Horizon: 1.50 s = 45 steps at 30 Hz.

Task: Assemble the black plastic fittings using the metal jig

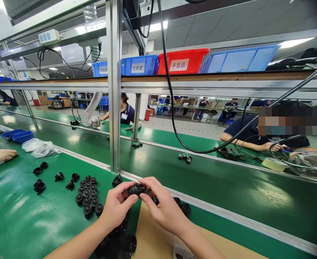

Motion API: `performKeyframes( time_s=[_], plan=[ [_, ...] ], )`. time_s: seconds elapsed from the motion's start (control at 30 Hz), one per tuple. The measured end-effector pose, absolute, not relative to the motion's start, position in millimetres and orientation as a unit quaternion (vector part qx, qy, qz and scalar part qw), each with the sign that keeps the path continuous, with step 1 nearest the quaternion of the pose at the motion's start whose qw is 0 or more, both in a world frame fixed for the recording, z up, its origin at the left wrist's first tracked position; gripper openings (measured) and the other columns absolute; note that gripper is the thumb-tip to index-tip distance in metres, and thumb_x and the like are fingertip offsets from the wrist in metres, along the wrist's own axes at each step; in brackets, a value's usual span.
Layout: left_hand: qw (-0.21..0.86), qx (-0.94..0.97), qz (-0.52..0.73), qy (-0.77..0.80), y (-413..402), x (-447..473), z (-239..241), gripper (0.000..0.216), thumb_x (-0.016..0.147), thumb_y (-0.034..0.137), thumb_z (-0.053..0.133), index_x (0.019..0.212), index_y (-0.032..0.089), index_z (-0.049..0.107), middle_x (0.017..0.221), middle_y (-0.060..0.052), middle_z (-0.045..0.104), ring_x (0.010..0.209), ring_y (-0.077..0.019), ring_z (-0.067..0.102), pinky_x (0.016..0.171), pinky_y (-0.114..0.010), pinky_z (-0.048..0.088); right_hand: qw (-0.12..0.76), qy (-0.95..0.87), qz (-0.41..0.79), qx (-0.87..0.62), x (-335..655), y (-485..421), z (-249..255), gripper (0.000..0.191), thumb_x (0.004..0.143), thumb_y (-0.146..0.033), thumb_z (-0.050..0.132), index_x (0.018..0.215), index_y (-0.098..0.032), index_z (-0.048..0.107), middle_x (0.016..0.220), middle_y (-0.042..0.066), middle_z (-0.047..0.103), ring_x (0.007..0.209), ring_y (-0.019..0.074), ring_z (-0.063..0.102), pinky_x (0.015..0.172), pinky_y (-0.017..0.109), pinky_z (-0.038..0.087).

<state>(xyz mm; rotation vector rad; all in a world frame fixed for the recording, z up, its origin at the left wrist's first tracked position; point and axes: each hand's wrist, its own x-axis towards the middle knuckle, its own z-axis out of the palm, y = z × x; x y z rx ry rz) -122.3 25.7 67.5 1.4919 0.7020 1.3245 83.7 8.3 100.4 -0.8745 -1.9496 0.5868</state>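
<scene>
Both my hands meet over the near edge of the green bench. My left hand and my right hand pinch the two ends of one small black plastic part between thumb and fingers. Just left of my left hand stands a tight cluster of several black round caps. More black parts lie behind my right hand, and a dark pile sits under my left wrist.
Loose black pieces and a clear plastic bag lie at left, near another person's hand. A green conveyor belt runs behind a metal post. Other workers sit across it. Blue and red bins stand on the overhead shelf.
</scene>
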Motion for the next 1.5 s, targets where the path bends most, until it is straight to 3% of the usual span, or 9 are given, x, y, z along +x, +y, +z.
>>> performKeyframes(
  time_s=[0.27,0.5,0.8,0.9,1.0,1.13,1.23,1.33,1.5],
  plan=[
    [0.465,0.633,0.542,0.300,28,-124,65,0.034,0.090,0.030,0.083,0.124,0.026,0.079,0.125,-0.008,0.077,0.116,-0.0284,0.073,0.104,-0.038,0.062,0.437,-0.795,0.237,-0.348,90,12,101,0.036,0.102,-0.022,0.060,0.137,-0.030,0.060,0.126,0.010,0.068,0.105,0.0249,0.067,0.093,0.040,0.056],
    [0.392,0.691,0.513,0.324,26,-126,66,0.030,0.090,0.026,0.081,0.120,0.027,0.081,0.123,-0.008,0.077,0.113,-0.0276,0.073,0.100,-0.037,0.061,0.406,-0.813,0.181,-0.376,97,12,104,0.031,0.099,-0.030,0.069,0.130,-0.028,0.063,0.109,0.007,0.076,0.092,0.0245,0.070,0.083,0.037,0.055],
    [0.399,0.692,0.503,0.332,27,-127,66,0.033,0.089,0.025,0.080,0.121,0.026,0.080,0.123,-0.008,0.077,0.110,-0.0272,0.074,0.095,-0.036,0.062,0.340,-0.880,0.104,-0.314,105,13,111,0.030,0.103,-0.021,0.059,0.132,-0.027,0.064,0.126,0.011,0.075,0.108,0.0272,0.070,0.088,0.038,0.054],
    [0.335,0.734,0.502,0.312,26,-127,69,0.033,0.089,0.019,0.079,0.122,0.026,0.080,0.114,-0.007,0.079,0.104,-0.0251,0.074,0.093,-0.036,0.061,0.322,-0.877,0.108,-0.340,105,13,110,0.025,0.103,-0.025,0.061,0.128,-0.025,0.064,0.116,0.010,0.077,0.099,0.0253,0.071,0.083,0.035,0.052],
    [0.285,0.763,0.510,0.276,25,-126,72,0.038,0.090,0.015,0.077,0.126,0.027,0.078,0.110,-0.006,0.080,0.099,-0.0233,0.073,0.089,-0.035,0.060,0.313,-0.867,0.087,-0.379,101,14,104,0.017,0.106,-0.035,0.058,0.109,-0.022,0.069,0.097,0.007,0.078,0.083,0.0230,0.069,0.072,0.033,0.046],
    [0.299,0.764,0.499,0.281,24,-126,71,0.040,0.088,0.013,0.077,0.125,0.028,0.078,0.111,-0.005,0.080,0.101,-0.0234,0.073,0.090,-0.034,0.060,0.315,-0.852,0.058,-0.413,99,14,102,0.045,0.112,-0.041,0.041,0.081,-0.021,0.066,0.073,0.004,0.069,0.069,0.0196,0.061,0.065,0.032,0.037],
    [0.361,0.727,0.492,0.315,25,-126,68,0.035,0.090,0.019,0.077,0.123,0.028,0.079,0.117,-0.006,0.079,0.103,-0.0239,0.074,0.090,-0.034,0.061,0.337,-0.853,0.110,-0.384,104,9,112,0.033,0.112,-0.032,0.039,0.109,-0.022,0.070,0.097,0.005,0.076,0.085,0.0195,0.068,0.076,0.031,0.045],
    [0.400,0.701,0.494,0.324,25,-128,68,0.033,0.091,0.022,0.076,0.124,0.027,0.078,0.122,-0.007,0.078,0.108,-0.0253,0.074,0.095,-0.035,0.062,0.351,-0.852,0.178,-0.344,108,3,122,0.032,0.105,-0.027,0.055,0.136,-0.026,0.062,0.120,0.005,0.076,0.097,0.0189,0.069,0.085,0.030,0.050],
    [0.332,0.734,0.500,0.318,26,-129,71,0.034,0.090,0.021,0.078,0.123,0.029,0.079,0.118,-0.005,0.080,0.108,-0.0250,0.074,0.098,-0.036,0.060,0.375,-0.812,0.238,-0.380,101,5,117,0.025,0.099,-0.028,0.069,0.124,-0.029,0.070,0.108,0.001,0.078,0.088,0.0174,0.069,0.076,0.028,0.051]
  ],
)
